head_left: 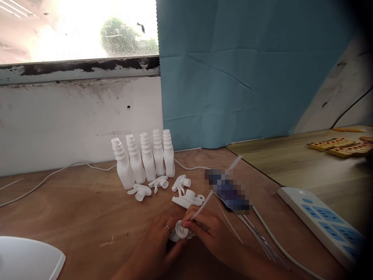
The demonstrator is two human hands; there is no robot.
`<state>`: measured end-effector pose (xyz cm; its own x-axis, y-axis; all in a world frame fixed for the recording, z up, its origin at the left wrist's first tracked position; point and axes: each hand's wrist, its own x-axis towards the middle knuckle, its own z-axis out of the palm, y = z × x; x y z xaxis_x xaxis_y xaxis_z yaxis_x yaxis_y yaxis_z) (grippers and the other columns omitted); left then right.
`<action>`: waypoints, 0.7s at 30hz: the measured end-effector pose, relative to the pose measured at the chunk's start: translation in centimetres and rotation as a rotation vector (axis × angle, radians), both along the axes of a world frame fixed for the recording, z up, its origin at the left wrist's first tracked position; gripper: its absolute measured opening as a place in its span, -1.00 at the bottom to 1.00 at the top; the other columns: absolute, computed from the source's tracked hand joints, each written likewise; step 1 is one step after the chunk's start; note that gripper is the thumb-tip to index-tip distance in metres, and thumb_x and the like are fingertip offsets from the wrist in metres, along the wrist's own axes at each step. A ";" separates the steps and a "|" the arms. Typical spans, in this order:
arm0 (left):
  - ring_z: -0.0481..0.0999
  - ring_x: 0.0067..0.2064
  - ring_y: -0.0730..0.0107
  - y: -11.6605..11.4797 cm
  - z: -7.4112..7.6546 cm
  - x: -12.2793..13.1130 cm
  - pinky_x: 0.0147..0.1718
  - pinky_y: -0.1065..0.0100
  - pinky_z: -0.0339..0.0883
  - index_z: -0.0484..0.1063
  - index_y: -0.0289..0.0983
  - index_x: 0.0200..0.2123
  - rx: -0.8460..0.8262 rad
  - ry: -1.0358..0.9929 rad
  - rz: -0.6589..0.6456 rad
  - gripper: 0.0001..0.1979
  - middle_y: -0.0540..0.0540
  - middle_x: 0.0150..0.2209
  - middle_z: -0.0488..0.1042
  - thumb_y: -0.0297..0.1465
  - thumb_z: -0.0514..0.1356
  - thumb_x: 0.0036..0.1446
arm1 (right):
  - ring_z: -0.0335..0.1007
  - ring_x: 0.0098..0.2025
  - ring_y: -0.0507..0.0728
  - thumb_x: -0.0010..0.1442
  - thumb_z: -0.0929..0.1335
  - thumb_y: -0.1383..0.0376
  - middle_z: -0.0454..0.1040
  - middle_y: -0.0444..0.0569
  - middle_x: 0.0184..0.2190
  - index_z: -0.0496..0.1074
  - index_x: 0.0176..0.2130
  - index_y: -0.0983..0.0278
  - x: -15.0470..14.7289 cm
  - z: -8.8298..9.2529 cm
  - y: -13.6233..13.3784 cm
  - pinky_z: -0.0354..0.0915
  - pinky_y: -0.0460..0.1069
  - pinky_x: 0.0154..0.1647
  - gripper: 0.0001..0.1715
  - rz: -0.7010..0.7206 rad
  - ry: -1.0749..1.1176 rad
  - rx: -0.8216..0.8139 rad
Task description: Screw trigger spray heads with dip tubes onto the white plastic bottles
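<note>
My left hand (157, 241) is wrapped round a white spray head (181, 230), its round collar turned up toward the camera. Between the thumb and fingers of my right hand (205, 227) is a thin translucent tube (204, 204), slanting up to the right, its lower end hidden at the collar. Just beyond my hands lie several loose white spray heads (188, 199). Behind them several open-necked white bottles (149, 163) stand upright in a row near the wall.
A blurred-out dark object (229, 190) lies beyond my right hand, with cables and clear tubes beside it. At right is a power strip (323, 223); yellow-red pieces (335, 144) lie farther back. A white curved object (29, 258) sits at lower left.
</note>
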<state>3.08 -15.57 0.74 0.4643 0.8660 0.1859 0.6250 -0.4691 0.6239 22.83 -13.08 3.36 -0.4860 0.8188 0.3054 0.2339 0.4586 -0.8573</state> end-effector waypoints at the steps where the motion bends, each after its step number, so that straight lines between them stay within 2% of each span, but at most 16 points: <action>1: 0.45 -0.12 0.21 0.0 0.0 0.0 -0.10 0.24 0.34 0.38 -0.18 -0.09 0.002 -0.001 -0.001 -0.80 -0.13 -0.14 0.47 -0.27 0.12 0.27 | 0.39 -0.31 0.09 0.34 0.28 0.20 0.45 -0.07 -0.40 0.42 -0.37 0.26 0.0 -0.1 0.0 0.27 -0.04 -0.20 -0.72 -0.003 -0.013 0.015; 8: 0.43 -0.09 0.20 0.0 0.0 -0.1 -0.09 0.23 0.34 0.38 -0.19 -0.13 -0.012 -0.035 -0.016 -0.83 -0.14 -0.13 0.46 -0.28 0.11 0.27 | 0.30 -0.36 0.09 0.36 0.23 0.27 0.41 -0.07 -0.45 0.32 -0.42 0.26 -0.3 -0.1 -0.1 0.16 -0.01 -0.26 -0.70 0.002 -0.204 0.235; 12: 0.42 -0.06 0.20 0.2 -0.1 -0.4 -0.05 0.21 0.33 0.36 -0.18 -0.06 -0.043 -0.070 -0.041 -0.80 -0.15 -0.08 0.45 -0.28 0.10 0.28 | 0.17 -0.43 0.06 0.35 0.21 0.32 0.32 -0.12 -0.52 0.19 -0.49 0.26 -0.8 -0.2 -0.1 0.08 0.00 -0.29 -0.66 0.003 -0.205 0.335; 17: 0.42 -0.04 0.21 0.2 0.2 -0.3 -0.03 0.22 0.33 0.35 -0.16 -0.03 -0.037 -0.078 -0.048 -0.78 -0.13 -0.05 0.46 -0.26 0.09 0.30 | 0.04 -0.50 0.02 0.30 0.23 0.36 0.20 -0.20 -0.59 0.06 -0.53 0.25 -1.3 -0.6 0.3 0.04 -0.01 -0.30 -0.62 0.036 -0.176 0.324; 21: 0.43 -0.06 0.20 0.0 0.2 -0.2 -0.05 0.21 0.33 0.37 -0.19 -0.09 -0.038 -0.037 -0.040 -0.80 -0.14 -0.08 0.46 -0.25 0.09 0.29 | 0.05 -0.50 0.03 0.31 0.24 0.33 0.20 -0.19 -0.61 0.10 -0.55 0.26 -1.3 -0.8 0.4 0.04 0.00 -0.31 -0.60 0.034 -0.165 0.258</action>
<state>2.85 -15.54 0.95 0.4921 0.8536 0.1710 0.5824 -0.4688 0.6641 21.56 -12.64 2.53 -0.5722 0.7067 0.4162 0.3407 0.6664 -0.6631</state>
